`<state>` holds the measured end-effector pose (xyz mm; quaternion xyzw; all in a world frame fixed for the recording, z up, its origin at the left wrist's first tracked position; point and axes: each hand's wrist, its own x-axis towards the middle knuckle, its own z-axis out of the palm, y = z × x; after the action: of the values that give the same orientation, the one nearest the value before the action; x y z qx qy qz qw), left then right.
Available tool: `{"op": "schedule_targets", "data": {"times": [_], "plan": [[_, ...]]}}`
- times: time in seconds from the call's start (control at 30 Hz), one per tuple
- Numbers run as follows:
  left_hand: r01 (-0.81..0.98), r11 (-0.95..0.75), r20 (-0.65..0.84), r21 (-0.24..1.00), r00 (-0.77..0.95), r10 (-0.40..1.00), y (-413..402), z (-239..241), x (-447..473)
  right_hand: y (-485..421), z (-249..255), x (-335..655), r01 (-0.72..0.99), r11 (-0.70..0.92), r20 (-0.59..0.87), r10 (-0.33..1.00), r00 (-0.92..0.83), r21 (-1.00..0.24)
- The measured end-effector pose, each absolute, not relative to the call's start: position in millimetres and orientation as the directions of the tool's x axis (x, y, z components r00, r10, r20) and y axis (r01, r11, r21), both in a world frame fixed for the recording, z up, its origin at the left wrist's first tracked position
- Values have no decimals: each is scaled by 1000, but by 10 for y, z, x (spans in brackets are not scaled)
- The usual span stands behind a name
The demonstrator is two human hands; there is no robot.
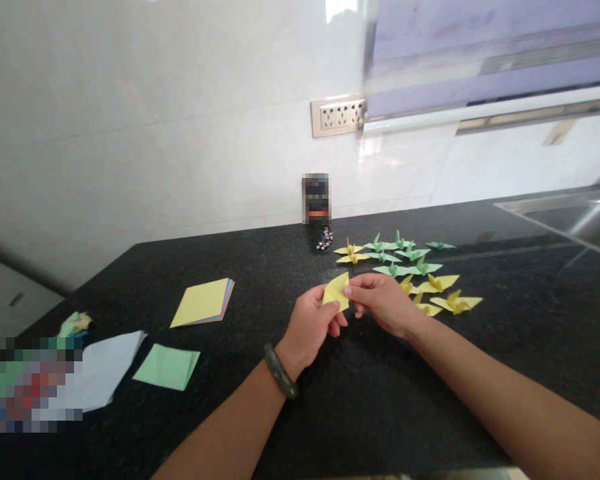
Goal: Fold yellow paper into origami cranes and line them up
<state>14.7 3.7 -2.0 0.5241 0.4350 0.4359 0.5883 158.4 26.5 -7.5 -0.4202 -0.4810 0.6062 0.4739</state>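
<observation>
A small piece of folded yellow paper (pixel 337 291) is held up over the dark counter between both hands. My left hand (pixel 316 319), with a dark bangle (pixel 280 371) at the wrist, pinches its lower left part, thumb on the front. At its right edge my right hand (pixel 380 300) grips it between thumb and fingers. Just beyond and to the right stand several green paper cranes (pixel 400 255) and several yellow paper cranes (pixel 457 303). The fingers behind the paper are partly hidden.
Left on the black counter (pixel 260 427) lie a stack of coloured paper (pixel 203 303), green paper (pixel 167 367) and white paper (pixel 113 367). A blurred-out upright object (pixel 317 200) with a beaded strap leans on the wall. A metal sink (pixel 585 217) lies far right.
</observation>
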Motion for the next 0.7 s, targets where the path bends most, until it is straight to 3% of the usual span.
{"op": "schedule_targets", "data": {"times": [0.37, 0.7], "plan": [[51, 11, -23, 999, 232, 973, 14, 42, 158, 249, -15, 1574, -226, -154, -115, 978, -174, -962], [33, 5, -12, 999, 218, 976, 14, 4, 168, 251, -9, 1563, -269, -172, -121, 973, -197, -948]]}}
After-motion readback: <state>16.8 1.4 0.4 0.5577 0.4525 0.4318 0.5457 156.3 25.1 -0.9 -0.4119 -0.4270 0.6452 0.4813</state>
